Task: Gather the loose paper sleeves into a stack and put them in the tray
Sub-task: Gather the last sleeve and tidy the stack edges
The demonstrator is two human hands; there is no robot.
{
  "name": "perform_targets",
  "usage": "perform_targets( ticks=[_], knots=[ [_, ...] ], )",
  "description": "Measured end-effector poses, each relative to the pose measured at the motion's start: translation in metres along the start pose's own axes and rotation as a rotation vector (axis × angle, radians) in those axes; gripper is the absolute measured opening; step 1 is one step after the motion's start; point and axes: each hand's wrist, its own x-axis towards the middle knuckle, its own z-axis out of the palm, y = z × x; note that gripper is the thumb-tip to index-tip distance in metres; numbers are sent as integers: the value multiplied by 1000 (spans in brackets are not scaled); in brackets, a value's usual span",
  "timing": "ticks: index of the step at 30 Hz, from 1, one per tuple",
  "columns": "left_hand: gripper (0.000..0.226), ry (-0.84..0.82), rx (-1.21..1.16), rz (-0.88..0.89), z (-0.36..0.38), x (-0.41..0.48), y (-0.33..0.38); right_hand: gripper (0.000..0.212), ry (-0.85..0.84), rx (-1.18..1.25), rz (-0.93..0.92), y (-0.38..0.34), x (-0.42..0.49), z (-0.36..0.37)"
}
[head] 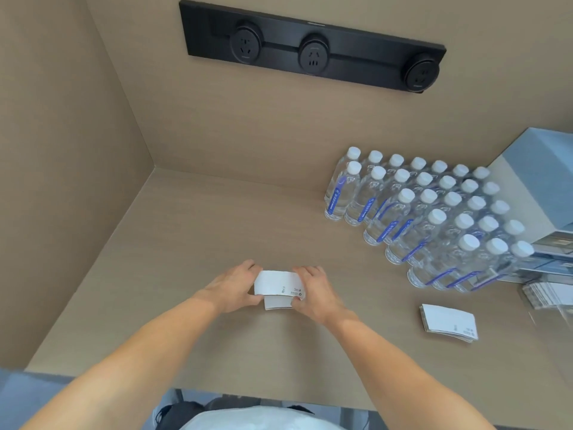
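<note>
Both hands meet at the middle of the worktop point(192, 231), squaring a small bundle of paper sleeves point(277, 285) between them. The bundle's long axis runs left to right, so each hand caps one short end: the left hand point(235, 285) grips the left end, the right hand point(313, 291) the right, fingers curled and pinching the bundle's edges. A second stack of sleeves point(448, 321) lies flat well to the right, nearer the right hand. Beyond it, at the frame's right edge, a clear tray point(545, 294) seems to hold more sleeves, beside the water bottles point(428, 212).
</note>
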Motion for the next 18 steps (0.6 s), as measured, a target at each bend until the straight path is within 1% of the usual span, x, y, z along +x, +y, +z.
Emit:
perform_targets(
  ticks=[5, 13, 18],
  knots=[
    [45, -11, -17, -11, 15, 4, 18, 63, -10, 1, 5, 22, -12, 2],
    [42, 17, -59, -80, 28, 5, 30, 59, -59, 3, 0, 33, -9, 1],
    [40, -1, -78, -106, 34, 4, 32, 55, -90, -6, -15, 38, -11, 7]
  ],
)
